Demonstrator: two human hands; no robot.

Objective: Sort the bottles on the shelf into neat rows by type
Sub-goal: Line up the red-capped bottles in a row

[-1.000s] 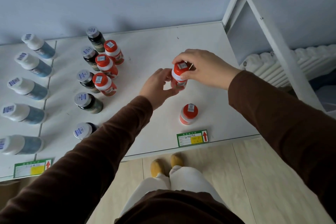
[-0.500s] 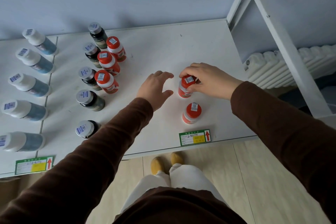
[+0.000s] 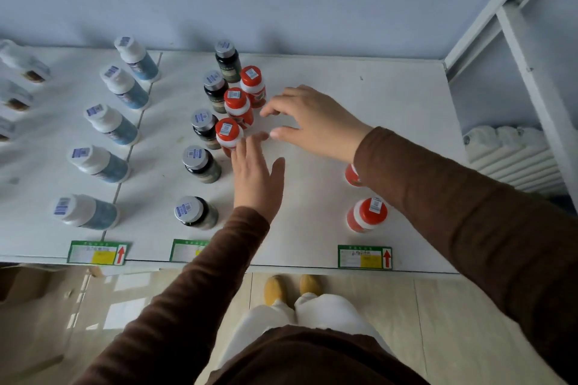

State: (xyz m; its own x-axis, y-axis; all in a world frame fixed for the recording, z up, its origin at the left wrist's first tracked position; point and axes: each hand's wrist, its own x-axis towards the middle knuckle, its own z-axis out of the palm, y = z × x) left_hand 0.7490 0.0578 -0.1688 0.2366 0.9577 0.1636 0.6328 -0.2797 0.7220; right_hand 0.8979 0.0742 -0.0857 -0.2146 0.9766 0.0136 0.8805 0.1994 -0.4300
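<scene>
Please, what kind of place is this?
Probably a shop or pharmacy stockroom. A white shelf carries capped bottles grouped by type, each red-capped bottle has a barcode sticker on top, and green price-style labels line the front edge.

Five white-capped bottles with blue labels (image 3: 110, 125) stand in a slanted row on the left part of the white shelf (image 3: 391, 109). Next to them, five dark bottles with grey caps (image 3: 203, 130) form a second row running from the back wall to the front edge. Three red-capped orange bottles (image 3: 238, 106) stand just right of the dark row's rear half. Two more red-capped bottles stand well apart at the front right: one (image 3: 366, 215) fully visible, one (image 3: 352, 174) partly hidden by a sleeve.
</scene>
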